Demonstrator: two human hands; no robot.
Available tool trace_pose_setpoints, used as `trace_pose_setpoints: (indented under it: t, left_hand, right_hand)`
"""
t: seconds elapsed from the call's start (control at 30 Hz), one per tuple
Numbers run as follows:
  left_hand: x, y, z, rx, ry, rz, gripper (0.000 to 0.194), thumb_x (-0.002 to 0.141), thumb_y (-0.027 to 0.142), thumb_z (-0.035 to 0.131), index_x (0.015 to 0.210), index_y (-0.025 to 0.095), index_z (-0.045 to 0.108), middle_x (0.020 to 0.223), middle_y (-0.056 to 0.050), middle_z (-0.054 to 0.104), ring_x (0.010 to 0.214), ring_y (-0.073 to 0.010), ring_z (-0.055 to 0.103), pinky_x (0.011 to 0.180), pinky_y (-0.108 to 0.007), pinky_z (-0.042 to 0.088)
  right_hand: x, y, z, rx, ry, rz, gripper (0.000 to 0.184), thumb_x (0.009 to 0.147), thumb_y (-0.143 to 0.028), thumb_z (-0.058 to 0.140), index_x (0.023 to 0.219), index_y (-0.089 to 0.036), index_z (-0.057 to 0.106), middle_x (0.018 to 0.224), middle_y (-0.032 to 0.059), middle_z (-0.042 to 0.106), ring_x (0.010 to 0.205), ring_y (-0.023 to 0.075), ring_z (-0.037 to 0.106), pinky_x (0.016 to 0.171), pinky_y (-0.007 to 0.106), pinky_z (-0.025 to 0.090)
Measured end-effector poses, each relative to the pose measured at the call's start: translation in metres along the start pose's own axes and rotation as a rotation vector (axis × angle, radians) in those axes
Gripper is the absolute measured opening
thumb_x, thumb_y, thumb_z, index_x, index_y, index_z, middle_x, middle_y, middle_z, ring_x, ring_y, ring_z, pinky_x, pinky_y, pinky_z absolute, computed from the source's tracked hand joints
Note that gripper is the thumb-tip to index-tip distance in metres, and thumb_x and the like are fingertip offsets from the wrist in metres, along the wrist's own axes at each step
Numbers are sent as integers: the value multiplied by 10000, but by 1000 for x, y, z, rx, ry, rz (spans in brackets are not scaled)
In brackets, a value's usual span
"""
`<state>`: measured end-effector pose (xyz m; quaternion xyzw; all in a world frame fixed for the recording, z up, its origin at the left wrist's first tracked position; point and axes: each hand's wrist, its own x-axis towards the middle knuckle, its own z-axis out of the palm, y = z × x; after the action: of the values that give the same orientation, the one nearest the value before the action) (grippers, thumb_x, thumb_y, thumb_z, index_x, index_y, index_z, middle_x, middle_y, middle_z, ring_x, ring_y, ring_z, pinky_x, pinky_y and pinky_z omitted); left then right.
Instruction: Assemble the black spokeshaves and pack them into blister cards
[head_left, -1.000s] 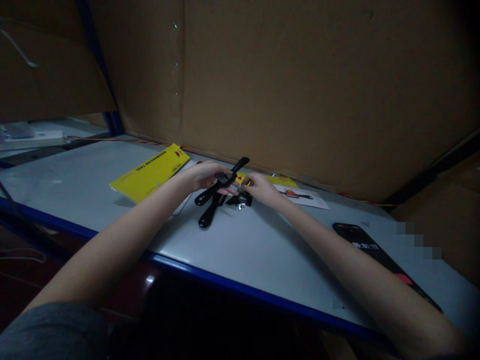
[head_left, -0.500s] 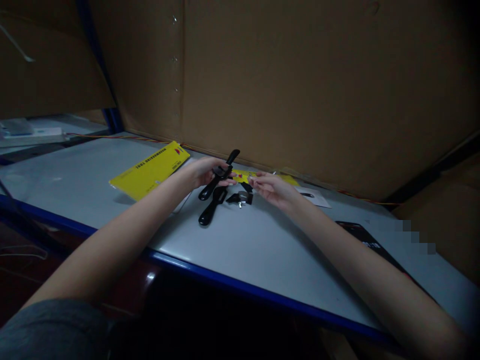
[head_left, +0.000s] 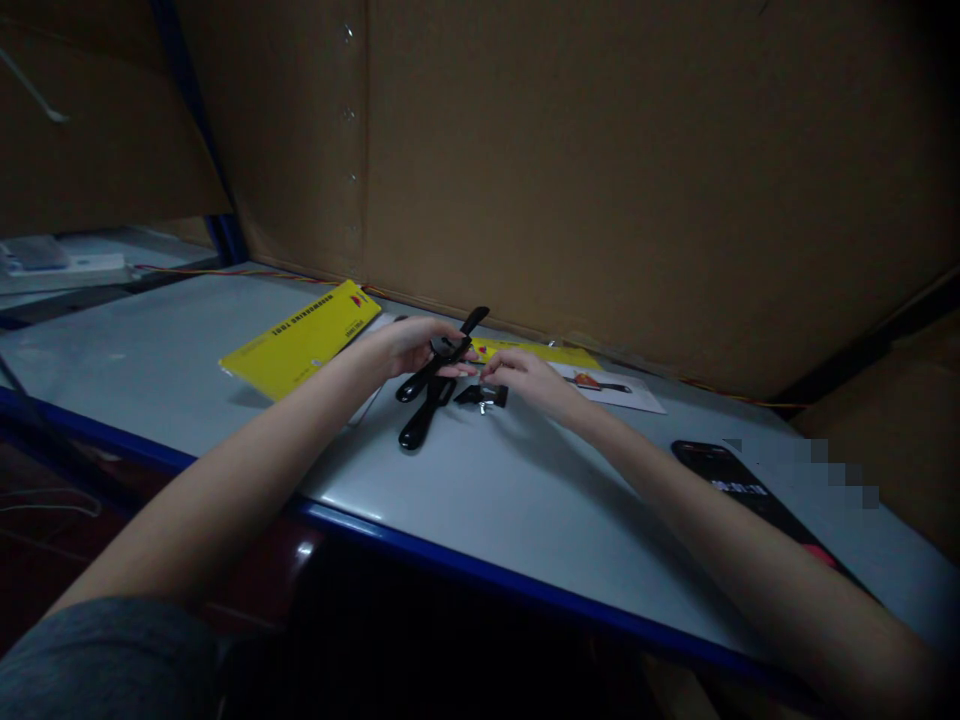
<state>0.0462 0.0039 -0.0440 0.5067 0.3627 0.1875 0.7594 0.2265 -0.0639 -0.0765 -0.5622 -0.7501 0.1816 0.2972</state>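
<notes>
Black two-handled tool point(head_left: 439, 363) sits in the left hand point(head_left: 412, 345), near yellow packaging point(head_left: 300, 338).

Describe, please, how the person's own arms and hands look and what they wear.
The left hand and right hand wear no gloves. A dark grey sleeve covers the top of the left arm; the rest is bare. The right arm shows no sleeve in view.

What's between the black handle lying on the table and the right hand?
The head view shows a small black part with a shiny bit lying on the table between that black handle and the right hand.
</notes>
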Motion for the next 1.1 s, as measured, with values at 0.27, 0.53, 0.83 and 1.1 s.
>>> trace_pose_setpoints:
  t: [0.27, 0.53, 0.83, 1.1]
  left_hand:
    - [-5, 1, 3, 153, 18, 24, 501, 815, 186, 458, 1266, -18, 385, 855, -132, 662, 680, -155, 630, 619, -228, 486]
    - [-2, 2, 0, 221, 126, 67, 515, 830, 341, 451, 1267, 72, 409, 882, -126, 664, 743, -207, 635, 619, -267, 476]
    - [-2, -8, 8, 225, -515, -165, 673, 779, 601, 388, 1169, 70, 523, 929, -178, 667, 949, -288, 602, 721, -366, 497]
    - [-11, -11, 19, 202, -524, -166, 659, 738, 629, 450, 1130, 113, 571, 959, -147, 672, 983, -281, 593, 696, -345, 529]
  right_hand:
    - [1, 0, 9, -500, -19, -299, 188, 782, -343, 564, 822, -184, 655, 814, 57, 502, 798, 183, 474, 683, 288, 348]
    - [5, 15, 0, -715, 316, -362, 270, 894, -205, 321, 778, -151, 559, 795, 102, 520, 785, 211, 442, 689, 319, 345]
    - [-13, -24, -24, -764, 80, -605, 271, 904, -240, 323, 851, -155, 574, 849, 97, 538, 814, 209, 435, 719, 329, 336]
    - [-18, -26, -17, -726, 31, -713, 258, 904, -243, 343, 904, -148, 583, 910, 100, 560, 886, 204, 459, 763, 333, 344]
